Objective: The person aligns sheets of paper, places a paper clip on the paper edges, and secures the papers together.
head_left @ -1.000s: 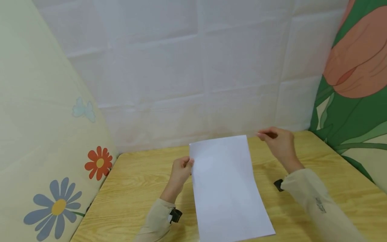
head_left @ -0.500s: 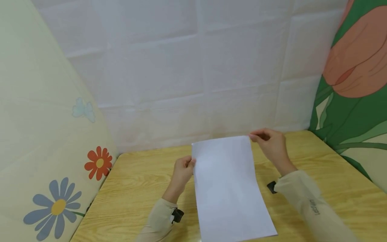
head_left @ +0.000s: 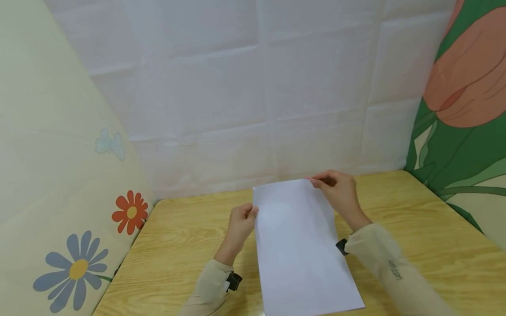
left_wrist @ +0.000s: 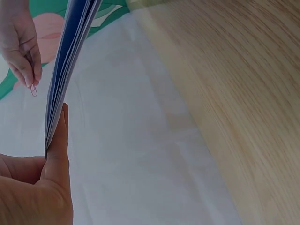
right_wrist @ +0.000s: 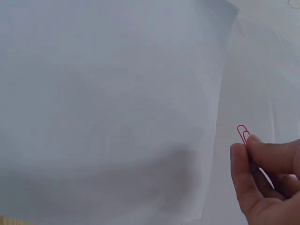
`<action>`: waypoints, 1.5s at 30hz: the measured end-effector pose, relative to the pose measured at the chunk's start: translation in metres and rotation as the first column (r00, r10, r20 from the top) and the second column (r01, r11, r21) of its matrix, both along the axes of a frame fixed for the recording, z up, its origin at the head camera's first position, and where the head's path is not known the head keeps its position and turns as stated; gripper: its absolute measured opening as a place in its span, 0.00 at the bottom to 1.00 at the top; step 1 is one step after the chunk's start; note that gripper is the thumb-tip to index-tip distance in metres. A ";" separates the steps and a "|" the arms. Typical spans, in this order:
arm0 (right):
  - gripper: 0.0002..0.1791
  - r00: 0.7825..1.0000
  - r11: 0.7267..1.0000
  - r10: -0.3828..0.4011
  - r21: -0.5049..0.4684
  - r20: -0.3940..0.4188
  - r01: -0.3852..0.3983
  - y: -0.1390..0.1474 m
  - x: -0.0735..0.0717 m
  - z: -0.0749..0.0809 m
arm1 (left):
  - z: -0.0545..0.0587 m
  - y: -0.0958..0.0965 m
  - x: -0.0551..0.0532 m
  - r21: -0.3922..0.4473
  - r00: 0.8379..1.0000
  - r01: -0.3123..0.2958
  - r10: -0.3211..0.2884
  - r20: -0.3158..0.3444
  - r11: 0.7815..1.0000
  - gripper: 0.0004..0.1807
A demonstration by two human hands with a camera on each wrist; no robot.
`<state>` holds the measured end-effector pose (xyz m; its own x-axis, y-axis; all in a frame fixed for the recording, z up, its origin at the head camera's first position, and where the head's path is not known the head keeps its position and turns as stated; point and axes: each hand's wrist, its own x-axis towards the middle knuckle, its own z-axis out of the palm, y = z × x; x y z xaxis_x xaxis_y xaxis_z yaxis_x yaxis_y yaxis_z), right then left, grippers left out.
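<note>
Several sheets of white paper stand in a tilted stack over the table, their layered edges showing in the left wrist view. My left hand pinches the stack by its left edge, thumb in front and fingers behind. A pink paper clip pokes out between the thumb and fingertips of my right hand, with its looped end free. In the right wrist view the clip is a short way off the paper's edge. From the head, the right hand overlaps the stack's top right corner and hides it.
A wood-grain table lies beneath. White creased cloth hangs behind it, a cream cloth with printed flowers on the left, a tulip-printed cloth on the right. Dark cameras are strapped at both wrists.
My right hand has moved left with the paper clip, from beside the stack to its top right corner. The left hand and the paper have shifted slightly right.
</note>
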<state>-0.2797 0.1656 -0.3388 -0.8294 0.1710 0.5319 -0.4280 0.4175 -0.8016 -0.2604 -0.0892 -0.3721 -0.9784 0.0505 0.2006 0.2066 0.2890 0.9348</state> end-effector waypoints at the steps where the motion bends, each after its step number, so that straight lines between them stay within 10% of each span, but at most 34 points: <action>1: 0.07 1.000 1.000 0.004 -0.001 -0.007 -0.004 -0.001 0.000 0.000 | 0.000 0.001 0.000 0.000 1.000 0.000 0.000 0.004 1.000 0.11; 26: 0.04 0.951 0.960 0.249 -0.085 -0.181 -0.268 -0.034 0.000 0.003 | 0.000 0.010 0.003 -0.014 0.998 0.009 -0.010 -0.057 1.000 0.10; 45: 0.04 0.943 0.951 0.296 -0.047 -0.152 -0.306 -0.051 0.005 0.007 | 0.000 0.014 0.006 -0.040 0.992 0.019 -0.023 -0.122 0.999 0.09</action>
<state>-0.2744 0.1148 -0.3321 -0.7650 -0.0347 0.6431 -0.6361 0.1971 -0.7460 -0.2542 -0.0754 -0.3723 -0.9453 0.0809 0.3159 0.3248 0.3188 0.8904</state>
